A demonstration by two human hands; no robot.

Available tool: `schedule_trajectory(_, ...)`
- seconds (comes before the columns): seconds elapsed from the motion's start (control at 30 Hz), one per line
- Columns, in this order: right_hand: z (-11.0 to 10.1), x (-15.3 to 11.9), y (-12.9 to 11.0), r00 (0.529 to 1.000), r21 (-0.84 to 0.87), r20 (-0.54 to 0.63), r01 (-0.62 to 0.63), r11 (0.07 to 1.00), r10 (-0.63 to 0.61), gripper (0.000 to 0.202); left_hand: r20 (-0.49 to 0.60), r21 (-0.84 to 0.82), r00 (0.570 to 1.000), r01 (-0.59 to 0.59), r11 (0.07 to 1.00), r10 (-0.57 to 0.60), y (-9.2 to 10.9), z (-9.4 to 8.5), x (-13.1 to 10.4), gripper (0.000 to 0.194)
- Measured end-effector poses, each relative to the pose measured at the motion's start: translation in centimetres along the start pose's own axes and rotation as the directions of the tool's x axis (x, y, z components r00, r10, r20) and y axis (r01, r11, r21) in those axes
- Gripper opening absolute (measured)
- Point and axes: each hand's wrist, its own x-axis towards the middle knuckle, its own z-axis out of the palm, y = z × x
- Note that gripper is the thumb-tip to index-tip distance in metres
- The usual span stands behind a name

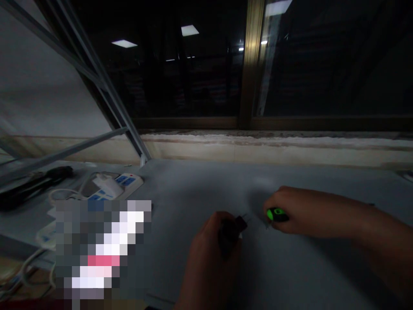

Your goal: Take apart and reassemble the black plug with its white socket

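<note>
My left hand point(214, 254) is closed around a dark, plug-like piece point(241, 223) above the grey tabletop point(180, 189). Two thin metal prongs stick out of its far end, towards the right. Most of the piece is hidden by the fingers and dim light. To the right, my right hand point(287, 211) grips a green-and-black tool handle point(276, 214) with curled fingers. The tool's working end cannot be made out. A small gap separates the two hands, and the things they hold do not touch.
A white power strip point(132, 183) with a white adapter point(108, 185) and cables lies on the left. Black cables point(35, 185) are behind it. A metal frame point(119, 103) rises at the back left, before a dark window point(180, 77). A pixelated patch covers the lower left.
</note>
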Motion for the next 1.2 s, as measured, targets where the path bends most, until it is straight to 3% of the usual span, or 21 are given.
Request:
schedule_trajectory(0.27, 2.0, 1.0, -0.6, 0.999, -0.072, 0.026, -0.022, 0.997, 0.024, 0.009, -0.028, 0.076, 0.999, -0.043, 0.996, 0.045, 0.1, -0.3, 0.0, 0.032)
schedule_trajectory(0.47, 2.3, 1.1, -0.7, 0.998, -0.124, 0.044, -0.04, 0.992, 0.046, 0.01, -0.005, 0.019, 0.998, -0.061, 0.998, 0.061, 0.1, -0.7, 0.0, 0.028)
schedule_trajectory(0.7, 0.6, 0.6, -2.0, 0.982, 0.11, -0.04, 0.19, 0.976, -0.187, 0.011, 0.083, -0.127, 0.991, -0.097, 0.987, 0.108, -0.1, -1.0, -0.4, 0.031)
schedule_trajectory(0.83, 0.6, 0.8, -2.6, 0.961, 0.209, -0.052, 0.277, 0.938, -0.272, 0.008, 0.125, -0.165, 0.984, -0.103, 0.981, 0.124, 0.1, -1.1, -0.2, 0.034)
schedule_trajectory(1.2, 1.5, 1.2, -2.2, 0.963, 0.275, -0.036, 0.266, 0.924, -0.266, 0.006, 0.153, -0.2, 0.98, -0.096, 0.975, 0.128, -0.1, -0.9, -0.3, 0.038)
